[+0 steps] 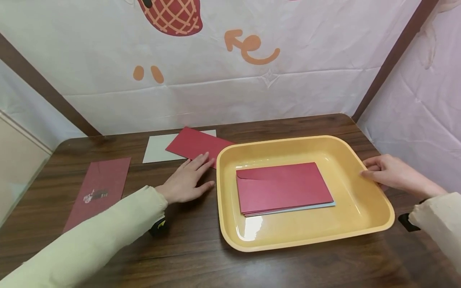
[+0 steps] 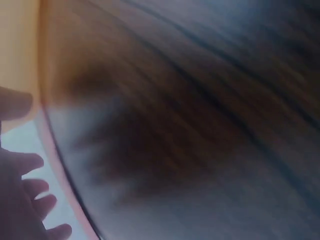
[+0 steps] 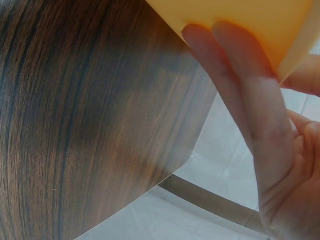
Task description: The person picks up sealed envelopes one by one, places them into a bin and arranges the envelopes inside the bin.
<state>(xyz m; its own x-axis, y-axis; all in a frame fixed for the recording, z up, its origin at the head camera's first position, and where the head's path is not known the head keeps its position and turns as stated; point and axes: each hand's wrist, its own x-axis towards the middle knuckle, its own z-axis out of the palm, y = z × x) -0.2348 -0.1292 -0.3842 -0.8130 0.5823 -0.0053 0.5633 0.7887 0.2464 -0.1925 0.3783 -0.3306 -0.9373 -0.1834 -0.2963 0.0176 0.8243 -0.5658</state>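
My right hand (image 1: 392, 172) grips the right rim of a yellow plastic tray (image 1: 288, 250). Its thumb is over the rim, and in the right wrist view the fingers (image 3: 255, 100) lie against the tray's outer side. Inside the tray lies a stack of envelopes (image 1: 282, 186), red on top with a pale blue edge below. Left of the tray, my left hand (image 1: 185, 184) spreads its straight fingers palm down, fingertips over the edge of a red envelope (image 1: 194, 144). Whether they touch it I cannot tell. That envelope overlaps a white envelope (image 1: 162, 148).
Another dark red envelope (image 1: 104, 180) with a small printed mark lies at the left of the wooden table (image 1: 187, 256). A white printed cloth (image 1: 216, 100) hangs behind the table's far edge, and more cloth (image 1: 414, 112) hangs at the right.
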